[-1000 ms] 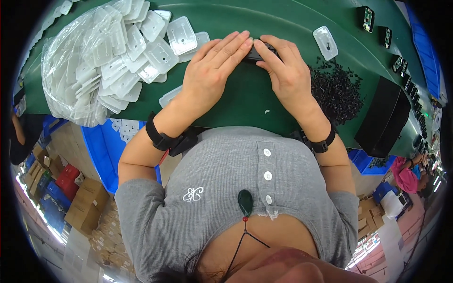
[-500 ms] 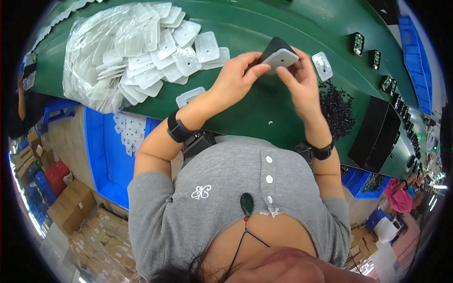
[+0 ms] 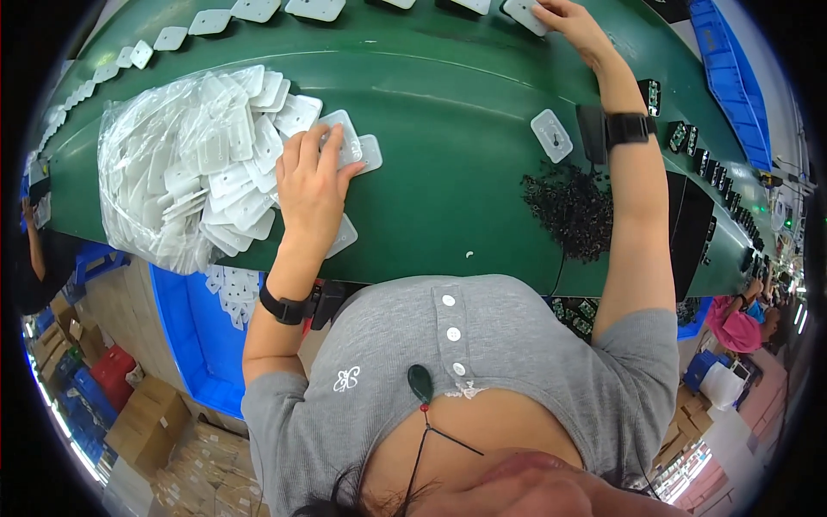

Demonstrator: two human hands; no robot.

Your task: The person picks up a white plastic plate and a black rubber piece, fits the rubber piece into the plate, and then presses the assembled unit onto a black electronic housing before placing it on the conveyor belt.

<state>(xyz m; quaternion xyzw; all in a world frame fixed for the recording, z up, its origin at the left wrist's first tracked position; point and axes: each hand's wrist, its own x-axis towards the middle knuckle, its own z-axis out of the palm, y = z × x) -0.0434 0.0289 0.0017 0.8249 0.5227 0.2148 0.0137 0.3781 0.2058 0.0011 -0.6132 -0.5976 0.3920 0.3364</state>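
Note:
My left hand [image 3: 312,185] is at the near right side of a pile of translucent white plastic plates [image 3: 228,129]. Its bent fingers and thumb pinch a white plate [image 3: 346,129] on the pile's edge. Far off at the top right, my right hand [image 3: 579,30] has its fingers on the edge of a black case with a white plate on top [image 3: 524,14], which stands at the end of a curved row of similar pieces. One loose white plate [image 3: 551,135] lies on the green table. Beside it is a heap of small black parts [image 3: 570,207].
A clear plastic bag [image 3: 129,189] wraps the pile. White-topped pieces [image 3: 209,21] line the far left side of the table [image 3: 431,215]. Circuit boards in black cases [image 3: 680,138] run down the right. A blue bin [image 3: 194,336] stands below on the left; a black box [image 3: 689,228] sits right.
My hands have parted. The right carried the white-topped black case away to the far row; the left let go of it and moved left onto the plate pile.

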